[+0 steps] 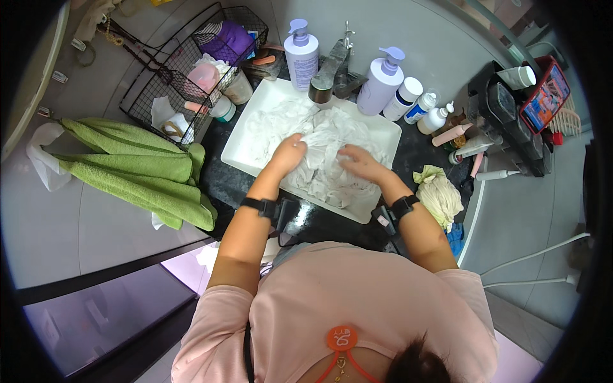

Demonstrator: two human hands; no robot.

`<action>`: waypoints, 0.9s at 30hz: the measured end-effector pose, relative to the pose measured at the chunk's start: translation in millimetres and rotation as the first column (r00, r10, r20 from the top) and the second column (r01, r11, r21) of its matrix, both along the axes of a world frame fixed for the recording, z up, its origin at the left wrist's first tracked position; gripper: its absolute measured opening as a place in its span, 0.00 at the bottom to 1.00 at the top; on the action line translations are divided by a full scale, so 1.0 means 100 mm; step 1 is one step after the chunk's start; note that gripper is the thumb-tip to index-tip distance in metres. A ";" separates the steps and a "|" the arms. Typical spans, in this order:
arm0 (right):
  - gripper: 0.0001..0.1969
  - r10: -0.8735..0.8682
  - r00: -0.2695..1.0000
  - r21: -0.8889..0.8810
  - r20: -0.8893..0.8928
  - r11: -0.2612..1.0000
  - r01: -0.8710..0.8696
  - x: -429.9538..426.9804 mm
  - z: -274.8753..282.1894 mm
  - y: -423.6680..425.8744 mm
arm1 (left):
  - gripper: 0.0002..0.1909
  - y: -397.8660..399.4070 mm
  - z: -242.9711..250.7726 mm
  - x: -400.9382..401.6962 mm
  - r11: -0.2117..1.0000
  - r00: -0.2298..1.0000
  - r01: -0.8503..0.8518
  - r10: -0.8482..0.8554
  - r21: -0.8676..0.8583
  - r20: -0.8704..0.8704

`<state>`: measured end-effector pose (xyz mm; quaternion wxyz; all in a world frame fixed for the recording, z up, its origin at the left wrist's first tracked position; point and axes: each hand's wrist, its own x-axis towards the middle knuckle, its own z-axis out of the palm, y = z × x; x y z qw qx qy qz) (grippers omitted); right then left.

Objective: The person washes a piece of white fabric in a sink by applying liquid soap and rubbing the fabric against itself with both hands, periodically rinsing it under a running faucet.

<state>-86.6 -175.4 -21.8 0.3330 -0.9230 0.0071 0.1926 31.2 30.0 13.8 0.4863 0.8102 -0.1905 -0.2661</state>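
Wet, bunched white cloth (335, 136) fills much of a white rectangular sink basin (239, 143). On its left part, my left hand (289, 154) pinches a fold between thumb and fingers. My right hand (360, 163), slightly blurred, rests at the cloth's right part with its fingers spread; whether it grips any fabric is unclear. A dark metal faucet (329, 72) reaches over the basin's far edge, above the cloth. Suds or thin wet fabric lie at the basin's left side; I cannot tell which.
Lavender pump bottles (301, 60) (380, 86) flank the faucet, with smaller bottles (402, 98) to the right. A black wire basket (158, 91) and green towels (139, 167) hang at left. A pale yellow-green cloth (438, 196) lies right of the basin, below a black organizer (507, 119).
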 end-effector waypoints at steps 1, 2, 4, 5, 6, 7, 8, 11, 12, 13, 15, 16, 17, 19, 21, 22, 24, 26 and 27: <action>0.31 -0.118 0.982 0.079 0.145 0.991 0.107 0.00 0.12 0.01 | 0.17 0.04 0.14 0.00 1.000 1.000 -0.005 0.005 0.003 -0.001; 0.29 -0.242 0.930 0.173 0.276 0.965 0.199 0.00 0.26 0.01 | 0.16 0.09 0.27 0.01 0.996 1.000 0.002 -0.001 -0.092 0.013; 0.27 -0.291 0.858 0.249 0.424 0.948 0.199 0.08 0.63 0.18 | 0.15 0.12 0.61 -0.04 0.982 1.000 0.009 -0.003 -0.188 0.030; 0.25 -0.348 0.755 0.322 0.555 0.927 0.190 0.13 0.79 0.25 | 0.14 0.10 0.83 -0.08 0.978 0.980 0.098 -0.063 -0.183 0.189; 0.25 -0.342 0.756 0.325 0.558 0.929 0.180 0.17 0.88 0.31 | 0.13 0.11 1.00 -0.11 0.971 0.932 0.175 -0.112 -0.159 0.344; 0.25 -0.287 0.742 0.266 0.606 0.952 0.151 0.21 0.96 0.35 | 0.13 0.10 1.13 -0.15 0.972 0.932 0.174 -0.110 -0.159 0.346; 0.24 -0.231 0.725 0.205 0.649 0.971 0.126 0.23 1.00 0.35 | 0.13 0.10 1.24 -0.19 0.960 0.915 0.217 -0.138 -0.175 0.379; 0.24 -0.182 0.873 0.369 0.453 0.929 0.002 0.32 0.88 0.05 | 0.12 0.13 1.16 -0.18 0.953 0.898 0.193 -0.075 -0.234 0.434; 0.21 -0.297 0.937 0.559 0.185 0.816 0.148 0.32 1.01 0.11 | 0.12 0.19 1.01 -0.15 0.954 0.894 0.114 0.024 -0.279 0.447; 0.21 -0.295 0.937 0.559 0.187 0.816 0.145 0.33 0.98 0.13 | 0.12 0.19 0.89 -0.15 0.954 0.893 0.112 0.026 -0.278 0.449; 0.17 -0.593 0.802 0.818 0.069 0.494 0.295 0.34 0.82 0.13 | 0.15 0.15 0.59 -0.16 0.833 0.880 -0.298 0.051 -0.466 -0.473; 0.21 -0.678 0.704 0.826 0.210 0.508 0.243 0.36 0.80 0.31 | 0.17 0.09 0.50 -0.18 0.773 0.763 -0.406 -0.007 -0.488 -0.646; 0.20 -0.660 0.684 0.764 0.310 0.601 0.233 0.32 0.81 0.46 | 0.21 0.04 0.42 -0.25 0.788 0.675 -0.523 0.149 -0.326 -0.723; 0.18 -0.480 0.711 0.552 0.514 0.819 0.154 0.21 0.97 0.86 | 0.27 -0.03 0.32 -0.27 0.757 0.459 -0.577 -0.010 -0.307 -0.888; 0.18 -0.285 0.748 0.394 0.599 0.918 0.033 0.23 0.98 1.14 | 0.29 0.09 -0.33 -0.05 0.583 0.445 -0.429 -0.529 -0.690 -0.723; 0.18 -0.313 0.665 0.353 0.678 0.932 0.079 0.26 0.87 1.11 | 0.30 0.00 -0.36 -0.09 0.421 0.381 -0.360 -0.748 -0.832 -0.543; 0.17 -0.494 0.655 0.381 0.572 0.867 0.321 0.40 0.72 0.85 | 0.29 -0.32 -0.02 -0.36 0.521 0.440 -0.451 -0.577 -0.724 -0.689; 0.15 -0.558 0.615 0.348 0.558 0.830 0.436 0.52 0.67 0.61 | 0.24 -0.45 0.22 -0.51 0.680 0.497 -0.606 -0.081 -0.412 -0.864; 0.14 -0.612 0.577 0.317 0.541 0.784 0.534 0.56 0.64 0.56 | 0.24 -0.45 0.20 -0.48 0.681 0.499 -0.603 -0.084 -0.416 -0.862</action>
